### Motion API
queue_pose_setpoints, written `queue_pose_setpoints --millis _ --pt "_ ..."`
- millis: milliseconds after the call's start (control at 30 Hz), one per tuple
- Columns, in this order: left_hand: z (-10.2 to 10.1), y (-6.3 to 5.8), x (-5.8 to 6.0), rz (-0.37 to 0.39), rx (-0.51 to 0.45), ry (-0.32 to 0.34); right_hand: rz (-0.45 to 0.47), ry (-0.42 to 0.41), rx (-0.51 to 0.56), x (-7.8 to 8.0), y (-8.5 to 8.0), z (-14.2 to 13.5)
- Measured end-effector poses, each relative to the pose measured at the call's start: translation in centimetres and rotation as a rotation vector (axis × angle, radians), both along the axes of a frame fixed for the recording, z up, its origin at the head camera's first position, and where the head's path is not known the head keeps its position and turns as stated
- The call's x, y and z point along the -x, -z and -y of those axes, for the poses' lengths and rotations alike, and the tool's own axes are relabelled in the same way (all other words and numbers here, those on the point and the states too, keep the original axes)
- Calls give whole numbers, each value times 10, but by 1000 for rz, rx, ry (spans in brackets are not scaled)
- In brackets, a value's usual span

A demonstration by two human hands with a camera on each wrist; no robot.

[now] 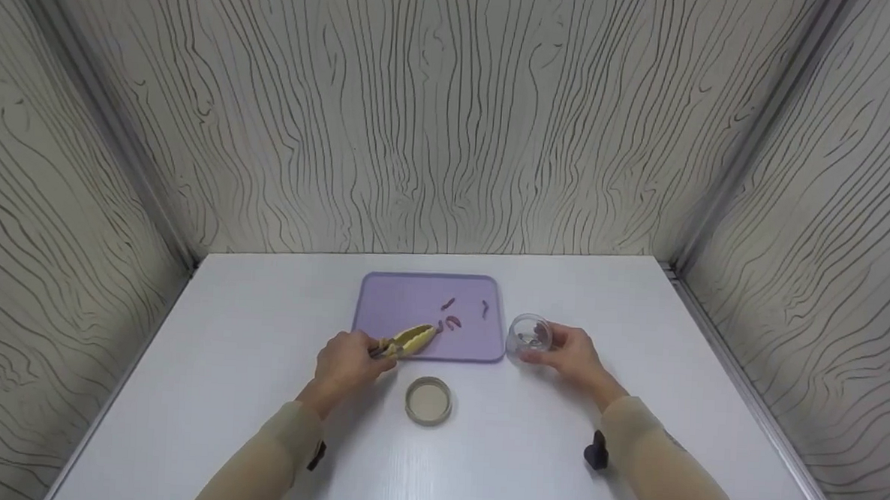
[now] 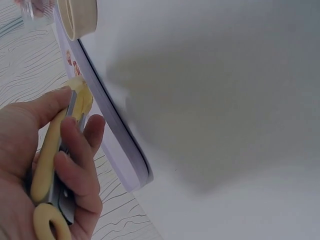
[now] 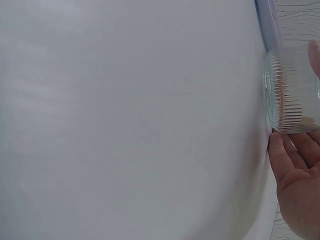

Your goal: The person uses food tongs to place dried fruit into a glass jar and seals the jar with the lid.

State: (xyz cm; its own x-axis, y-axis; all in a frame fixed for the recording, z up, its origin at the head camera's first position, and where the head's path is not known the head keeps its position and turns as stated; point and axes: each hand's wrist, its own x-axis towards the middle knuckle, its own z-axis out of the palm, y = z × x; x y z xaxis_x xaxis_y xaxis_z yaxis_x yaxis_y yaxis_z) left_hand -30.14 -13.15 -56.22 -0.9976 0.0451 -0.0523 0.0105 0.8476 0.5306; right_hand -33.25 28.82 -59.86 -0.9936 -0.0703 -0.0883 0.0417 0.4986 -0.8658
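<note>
My left hand (image 1: 344, 367) grips a pair of yellow tongs (image 1: 413, 342) with metal parts, its thumb and fingers on either side of them in the left wrist view. The tongs reach over the near edge of a purple tray (image 1: 390, 296), their tips right at a small reddish-brown piece (image 1: 439, 327). Several similar curved pieces lie on the tray's right half. At the tray's right side, my right hand (image 1: 577, 359) holds a clear ribbed jar (image 3: 295, 90) between thumb and fingers. The jar stands upright, lidless, and something small shows inside it.
A round beige lid (image 1: 429, 401) lies on the white table (image 1: 481, 462), just in front of the tray. Wood-grain panels (image 1: 435, 129) close off the back and both sides of the table.
</note>
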Motion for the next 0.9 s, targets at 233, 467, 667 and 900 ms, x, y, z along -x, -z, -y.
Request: queue_pose_setpoints --millis 233,467,667,900 --pt "1 0 -1 -8 8 9 2 4 -20 0 0 0" --pt "4 -2 -3 -69 12 45 7 4 25 -1 -1 2" --pt "5 -5 -4 -92 24 57 6 -3 25 -1 -2 1" --pt "4 -8 -4 -103 18 52 8 0 12 0 -2 1"
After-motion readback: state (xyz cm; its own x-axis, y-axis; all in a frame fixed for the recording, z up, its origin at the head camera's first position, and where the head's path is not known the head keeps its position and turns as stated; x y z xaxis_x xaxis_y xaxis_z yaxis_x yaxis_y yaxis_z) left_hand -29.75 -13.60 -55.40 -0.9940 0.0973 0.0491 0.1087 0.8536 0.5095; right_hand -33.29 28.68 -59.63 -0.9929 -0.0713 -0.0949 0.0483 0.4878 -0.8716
